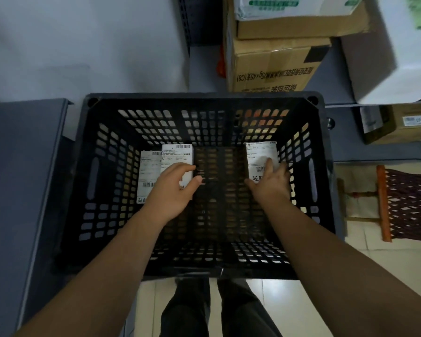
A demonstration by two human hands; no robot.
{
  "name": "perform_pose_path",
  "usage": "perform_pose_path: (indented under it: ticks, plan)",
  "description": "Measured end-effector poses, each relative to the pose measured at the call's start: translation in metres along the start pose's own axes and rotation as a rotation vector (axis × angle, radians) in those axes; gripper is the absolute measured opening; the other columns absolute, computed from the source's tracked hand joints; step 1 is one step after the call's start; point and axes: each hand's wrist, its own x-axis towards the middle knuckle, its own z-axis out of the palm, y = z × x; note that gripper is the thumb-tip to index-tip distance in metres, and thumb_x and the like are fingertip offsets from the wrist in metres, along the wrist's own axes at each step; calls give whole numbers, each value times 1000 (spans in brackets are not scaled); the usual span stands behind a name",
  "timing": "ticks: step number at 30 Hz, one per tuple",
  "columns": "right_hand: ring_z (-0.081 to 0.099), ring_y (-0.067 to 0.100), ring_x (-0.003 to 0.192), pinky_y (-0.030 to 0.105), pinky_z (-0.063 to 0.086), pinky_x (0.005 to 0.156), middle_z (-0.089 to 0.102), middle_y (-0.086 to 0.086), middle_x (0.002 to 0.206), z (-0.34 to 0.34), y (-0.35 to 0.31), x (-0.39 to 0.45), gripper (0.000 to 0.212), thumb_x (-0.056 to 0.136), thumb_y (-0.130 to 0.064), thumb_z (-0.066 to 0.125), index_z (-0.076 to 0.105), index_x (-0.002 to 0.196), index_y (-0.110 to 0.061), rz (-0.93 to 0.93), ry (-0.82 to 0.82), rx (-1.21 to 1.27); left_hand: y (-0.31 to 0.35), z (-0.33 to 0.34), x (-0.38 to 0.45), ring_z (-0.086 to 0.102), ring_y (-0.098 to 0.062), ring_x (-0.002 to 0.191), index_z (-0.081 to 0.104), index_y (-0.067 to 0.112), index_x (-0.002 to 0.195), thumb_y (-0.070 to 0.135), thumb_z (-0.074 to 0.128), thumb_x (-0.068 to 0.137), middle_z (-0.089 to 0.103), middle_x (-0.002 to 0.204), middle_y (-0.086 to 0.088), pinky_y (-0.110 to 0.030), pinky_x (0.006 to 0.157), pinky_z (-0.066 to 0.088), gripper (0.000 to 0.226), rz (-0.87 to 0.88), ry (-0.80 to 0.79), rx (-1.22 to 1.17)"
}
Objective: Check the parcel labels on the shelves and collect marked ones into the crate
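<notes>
Down inside the black crate (204,100), both hands reach to the floor. Left hand (174,188) curls thumb and fingers round a white parcel (177,156), which lies on a second parcel (148,176) at the crate's left side. Right hand (272,181) lies with fingers spread flat on a third parcel (260,153) at the right wall, gripping nothing. Labels face up. Cardboard boxes (275,62) stand beyond the crate, and a grey shelf (22,166) sits to the left.

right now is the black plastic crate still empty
No, three white labelled parcels lie in the black plastic crate: two at the left hand, one under the right hand.
</notes>
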Motion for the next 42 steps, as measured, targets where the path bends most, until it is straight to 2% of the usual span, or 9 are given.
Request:
perform_pose_path:
  ticks: [4,8,11,15,20,26,31,38,42]
  plan:
    - [21,34,142,47,29,113,18,14,154,-40,-10,-29,88,87,-55,63,15,154,-23,-212,81,167,16,-18,-26,42,3,112,59,19,128,33,59,95,50,121,14,-7,92,30,36,17,113,-5]
    - [31,24,139,39,29,115,34,6,149,-92,-25,-76,73,89,-48,63,31,149,-21,-549,64,168,31,-46,-72,45,-7,123,57,19,131,35,60,95,52,133,6,-28,107,38,40,28,208,-31]
    - [39,18,132,33,33,112,45,0,139,-125,-41,-116,63,89,-47,64,42,142,-23,-777,27,104,42,-75,-113,44,-9,123,56,19,132,32,61,94,48,130,11,-29,108,36,41,40,309,-24]
    - [44,13,126,27,34,109,50,-3,132,-148,-66,-184,61,87,-49,64,48,139,-22,-1032,36,49,45,-110,-182,43,-7,125,54,22,134,38,61,93,47,133,13,-30,108,36,45,49,465,50]
    - [46,10,122,33,41,105,50,-8,129,-132,-86,-288,60,86,-57,60,50,138,-26,-1311,-25,20,40,-127,-319,36,-4,131,51,23,138,39,59,94,46,142,7,-28,112,30,48,-19,650,123]
    - [45,6,120,29,40,104,47,-14,129,-95,-116,-458,61,86,-61,54,50,137,-28,-1688,-189,30,29,-137,-540,43,-12,130,56,18,134,48,58,91,53,138,3,-23,111,29,52,-257,1019,195]
    - [45,-3,111,23,40,98,49,-15,121,-57,-140,-599,63,84,-61,51,54,134,-24,-1939,-323,115,26,-134,-699,40,-8,130,56,20,134,40,62,92,52,138,7,-22,110,29,47,-473,1246,239]
    - [47,3,119,33,42,105,51,-13,125,6,-170,-740,51,89,-46,62,54,135,-26,-2135,-534,94,2,-135,-830,43,-12,131,57,19,133,35,62,92,53,137,5,-22,109,28,44,-702,1465,246]
    - [45,5,123,36,40,107,48,-14,130,41,-206,-798,55,88,-53,58,52,137,-29,-2212,-613,69,-24,-153,-872,42,-10,131,55,20,134,36,61,94,52,137,8,-20,109,27,43,-800,1521,246]
